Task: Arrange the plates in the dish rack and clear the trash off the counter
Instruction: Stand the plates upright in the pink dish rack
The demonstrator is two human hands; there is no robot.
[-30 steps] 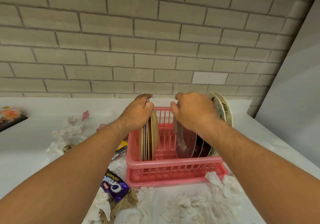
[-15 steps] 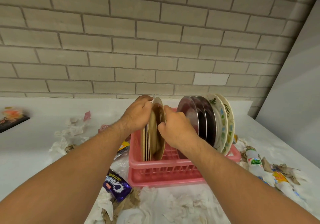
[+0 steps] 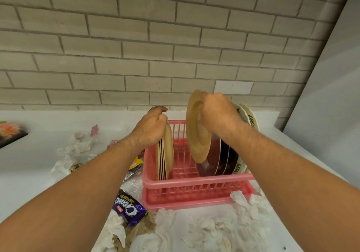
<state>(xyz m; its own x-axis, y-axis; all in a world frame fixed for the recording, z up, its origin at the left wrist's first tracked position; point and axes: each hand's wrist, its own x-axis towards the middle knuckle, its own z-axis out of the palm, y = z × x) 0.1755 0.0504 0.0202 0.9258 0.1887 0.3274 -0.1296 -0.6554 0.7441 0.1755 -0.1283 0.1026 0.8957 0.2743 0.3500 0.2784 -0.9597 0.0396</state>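
A pink dish rack (image 3: 194, 185) stands on the white counter (image 3: 29, 166). At its left end several tan plates (image 3: 165, 152) stand on edge, and my left hand (image 3: 152, 129) grips their top rims. My right hand (image 3: 218, 113) holds one tan plate (image 3: 196, 129) by its upper rim, lifted above the middle of the rack and tilted. Behind it, at the right end, stand dark glassy plates (image 3: 220, 160) and white patterned plates (image 3: 249, 119). Crumpled tissues (image 3: 210, 230) and a purple snack wrapper (image 3: 128, 209) lie in front of the rack.
More tissue and wrappers (image 3: 74, 150) litter the counter left of the rack. A dark tray (image 3: 11, 134) sits at the far left edge. A brick wall (image 3: 155, 47) closes the back, and a grey panel (image 3: 327, 95) stands on the right.
My right hand took one tan plate from the left stack, lifted it and carried it right toward the dark plates. My left hand stayed on the tan stack.
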